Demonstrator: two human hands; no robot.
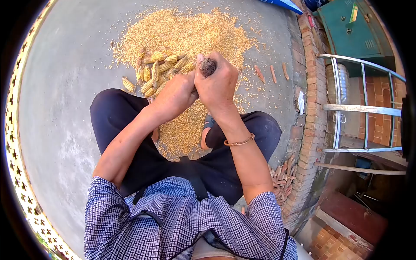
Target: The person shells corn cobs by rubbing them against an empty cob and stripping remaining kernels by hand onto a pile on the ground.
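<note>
My right hand is closed around a corn cob, whose dark, rough end shows beside the thumb. Pressed against it, my left hand is also closed, on what appears to be the lower part of the same cob; its fingertips and most of the cob are hidden. Just beyond the left hand lies a pile of yellow corn ears, several of them partly covered with kernels. Loose corn kernels spread in a wide heap behind the ears, and more kernels lie between my feet.
Three bare reddish cobs lie on the concrete floor to the right. More stripped cobs are piled beside my right knee, against a low brick edge. Beyond it stand a metal railing and a green cabinet.
</note>
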